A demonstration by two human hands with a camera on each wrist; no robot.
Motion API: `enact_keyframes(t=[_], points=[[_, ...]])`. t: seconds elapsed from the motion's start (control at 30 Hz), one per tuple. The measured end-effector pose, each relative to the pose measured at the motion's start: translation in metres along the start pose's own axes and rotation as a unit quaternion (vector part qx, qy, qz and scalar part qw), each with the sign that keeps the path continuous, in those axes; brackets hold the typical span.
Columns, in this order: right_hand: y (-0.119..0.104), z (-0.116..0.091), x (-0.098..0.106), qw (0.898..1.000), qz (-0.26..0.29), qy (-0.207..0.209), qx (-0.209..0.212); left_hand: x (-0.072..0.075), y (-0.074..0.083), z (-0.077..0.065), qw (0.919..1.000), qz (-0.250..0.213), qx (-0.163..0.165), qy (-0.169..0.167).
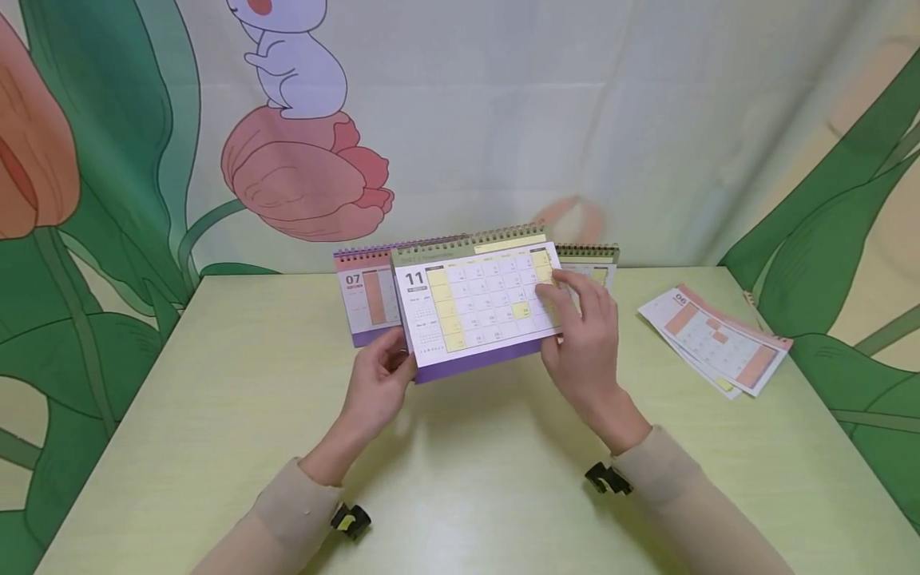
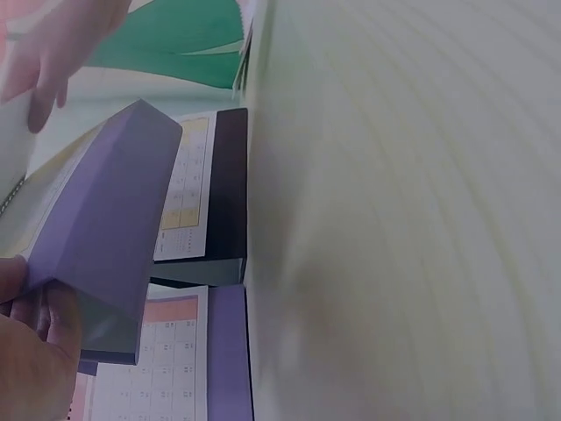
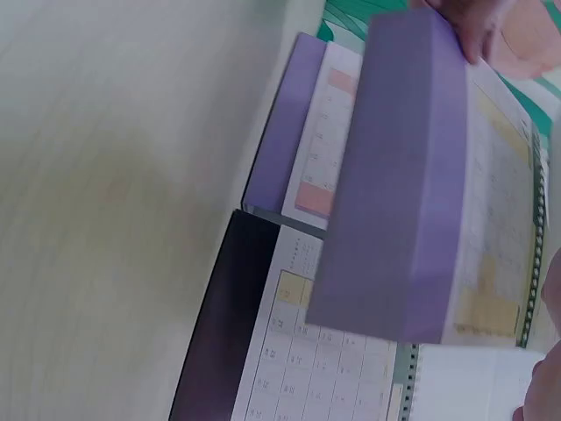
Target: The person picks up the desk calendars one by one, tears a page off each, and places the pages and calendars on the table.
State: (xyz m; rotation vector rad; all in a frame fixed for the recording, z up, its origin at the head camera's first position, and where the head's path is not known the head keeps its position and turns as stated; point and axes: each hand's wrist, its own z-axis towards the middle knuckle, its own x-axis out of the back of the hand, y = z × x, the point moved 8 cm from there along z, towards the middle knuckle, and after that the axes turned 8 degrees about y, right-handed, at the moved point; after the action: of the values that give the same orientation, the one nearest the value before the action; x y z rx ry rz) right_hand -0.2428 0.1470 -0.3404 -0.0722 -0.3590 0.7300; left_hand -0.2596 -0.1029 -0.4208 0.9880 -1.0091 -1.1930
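Observation:
A spiral-bound desk calendar with a purple stand [image 1: 477, 370] is held tilted above the table, its November page [image 1: 489, 307] facing up. My left hand [image 1: 377, 379] grips its lower left corner, with the fingers behind the stand. At the right edge, my right hand [image 1: 585, 343] pinches the page, fingertips on the front and thumb at the lower edge. The page sticks out past the stand on that side. From the right wrist view, the purple stand [image 3: 394, 193] shows from below; the right fingers [image 3: 550, 298] only partly show.
Behind stand a July calendar [image 1: 357, 302] with a purple base and a calendar [image 1: 605, 270] with a black base [image 3: 232, 303], both partly covered. Loose calendar sheets [image 1: 719, 339] lie at the right. The table [image 1: 460, 495] meets a printed curtain [image 1: 467, 144] at the back.

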Motion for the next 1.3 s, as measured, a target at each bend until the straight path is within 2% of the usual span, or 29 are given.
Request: enact_keyframes(t=[0.13, 0.27, 0.33, 0.4, 0.47, 0.57, 0.67, 0.73, 0.83, 0.87, 0.97, 1.0, 1.1, 1.2, 1.3], points=[[0.009, 0.0, 0.003, 0.999, 0.01, 0.001, -0.033, 0.003, -0.003, 0.001, 1.0, 0.001, -0.007, 0.007], [0.015, -0.007, 0.0, 0.995, 0.053, -0.009, -0.089, 0.004, -0.003, 0.002, 0.9999, 0.002, -0.011, 0.008], [0.018, -0.011, -0.004, 0.987, 0.09, -0.024, -0.131, 0.004, -0.002, 0.002, 0.9999, 0.003, -0.013, 0.01], [0.022, -0.015, -0.009, 0.973, 0.134, -0.045, -0.182, 0.004, -0.002, 0.002, 0.9998, 0.004, -0.013, 0.014], [0.025, -0.019, -0.015, 0.952, 0.186, -0.074, -0.234, 0.005, -0.002, 0.002, 0.9998, 0.006, -0.014, 0.016], [0.028, -0.026, -0.025, 0.908, 0.268, -0.123, -0.299, 0.005, -0.003, 0.003, 0.9998, 0.008, -0.01, 0.017], [0.028, -0.03, -0.032, 0.865, 0.333, -0.157, -0.341, 0.006, -0.004, 0.004, 0.9998, 0.011, -0.004, 0.015], [0.03, -0.032, -0.034, 0.838, 0.366, -0.158, -0.373, 0.006, -0.004, 0.004, 0.9999, 0.009, -0.002, 0.013], [0.039, -0.033, -0.035, 0.812, 0.375, -0.138, -0.427, 0.005, -0.004, 0.005, 0.9999, 0.007, -0.009, 0.008], [0.043, -0.034, -0.036, 0.806, 0.37, -0.13, -0.444, 0.005, -0.003, 0.005, 0.9999, 0.007, -0.013, 0.007], [0.051, -0.036, -0.035, 0.809, 0.33, -0.12, -0.473, 0.004, -0.002, 0.004, 0.9996, 0.014, -0.024, 0.005], [0.052, -0.036, -0.034, 0.814, 0.316, -0.116, -0.474, 0.003, -0.001, 0.004, 0.9995, 0.014, -0.026, 0.005], [0.053, -0.034, -0.029, 0.838, 0.274, -0.098, -0.463, 0.003, -0.001, 0.003, 0.9994, 0.017, -0.03, 0.007], [0.053, -0.032, -0.025, 0.854, 0.247, -0.08, -0.451, 0.002, -0.001, 0.003, 0.9994, 0.011, -0.031, 0.008], [0.053, -0.033, -0.025, 0.852, 0.252, -0.075, -0.454, 0.001, 0.001, 0.003, 0.9994, 0.012, -0.033, 0.005]])
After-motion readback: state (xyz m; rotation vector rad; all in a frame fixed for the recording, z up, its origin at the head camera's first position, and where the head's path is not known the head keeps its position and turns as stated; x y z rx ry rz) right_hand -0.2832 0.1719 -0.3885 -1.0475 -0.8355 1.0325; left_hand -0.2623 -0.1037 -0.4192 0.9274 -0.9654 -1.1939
